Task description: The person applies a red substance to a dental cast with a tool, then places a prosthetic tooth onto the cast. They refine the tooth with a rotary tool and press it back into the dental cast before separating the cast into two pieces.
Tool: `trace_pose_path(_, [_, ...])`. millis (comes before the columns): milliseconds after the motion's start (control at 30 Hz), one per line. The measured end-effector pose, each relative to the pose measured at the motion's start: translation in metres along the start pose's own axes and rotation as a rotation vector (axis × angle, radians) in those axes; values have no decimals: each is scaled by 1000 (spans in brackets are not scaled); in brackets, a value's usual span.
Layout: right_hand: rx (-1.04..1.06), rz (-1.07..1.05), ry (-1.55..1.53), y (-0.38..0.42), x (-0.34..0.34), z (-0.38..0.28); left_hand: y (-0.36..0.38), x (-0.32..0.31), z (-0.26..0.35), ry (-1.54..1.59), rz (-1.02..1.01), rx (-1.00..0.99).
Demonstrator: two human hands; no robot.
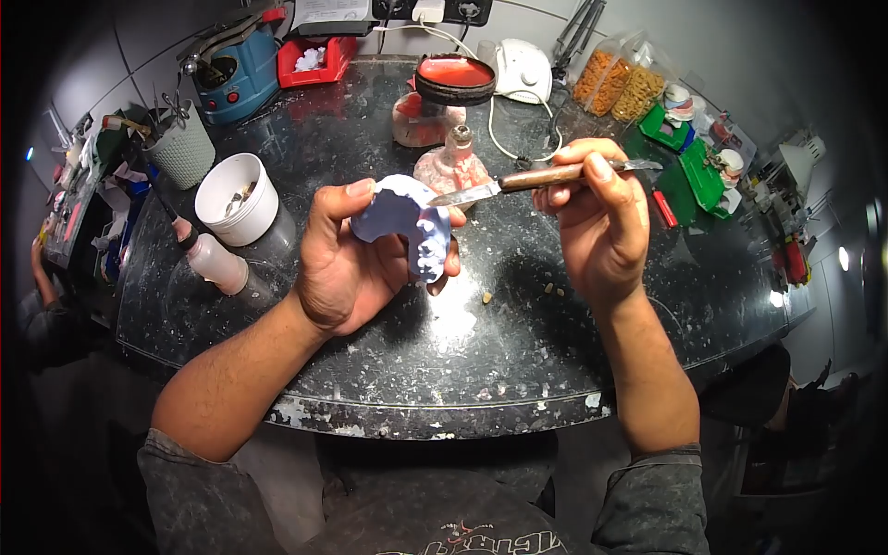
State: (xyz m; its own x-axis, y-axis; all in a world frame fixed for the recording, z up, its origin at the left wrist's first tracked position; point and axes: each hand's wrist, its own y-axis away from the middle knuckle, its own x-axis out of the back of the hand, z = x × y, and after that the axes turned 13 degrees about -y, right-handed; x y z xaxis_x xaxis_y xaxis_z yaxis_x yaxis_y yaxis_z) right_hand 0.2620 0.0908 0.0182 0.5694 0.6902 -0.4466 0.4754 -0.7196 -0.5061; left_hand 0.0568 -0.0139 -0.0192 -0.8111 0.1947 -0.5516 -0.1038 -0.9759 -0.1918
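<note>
My left hand (344, 264) grips a pale blue-white, horseshoe-shaped dental model (384, 211), with the thumb on its upper left and fingertips round its right side. Along the model's right arm runs a row of tooth shapes. In my right hand (603, 222) is a wax knife (546, 176) with a brown handle, pinched between thumb and fingers. Its blade points left, and the tip meets or lies just over the model's upper right edge; contact cannot be made out. A wax-spattered burner (453, 165) stands just behind. Small tooth-like pieces (487, 297) lie on the table below.
A round pan of red wax (455, 72) sits on a stand at the back. On the left are a white tub (238, 205), a spray-type bottle (216, 263) and a blue machine (235, 79). Green trays (703, 178) and bags of orange pieces (618, 81) stand right.
</note>
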Motion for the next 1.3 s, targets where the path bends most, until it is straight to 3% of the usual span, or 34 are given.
trace_pose_path(367, [10,-38,8,1,4,1,1,1,-1,-14,0,8])
trace_pose_path(433, [25,-65,-53,1,6,1,0,-5,2,-170,81,10])
trace_pose_path(867, [84,-147,29,-1,9,1,-3,-6,4,-252,177,62])
trace_pose_path(967, [108,-59,81,0,5,2,-3,1,3,-327,8,93])
trace_pose_path(1033, [105,-167,92,-2,9,0,-2,-7,5,-258,141,110])
trace_pose_path(1133, [155,-123,142,-1,5,0,-2,-8,5,-248,199,140])
trace_pose_path(1300, [156,-141,153,-1,5,-1,-2,-8,5,-232,192,159])
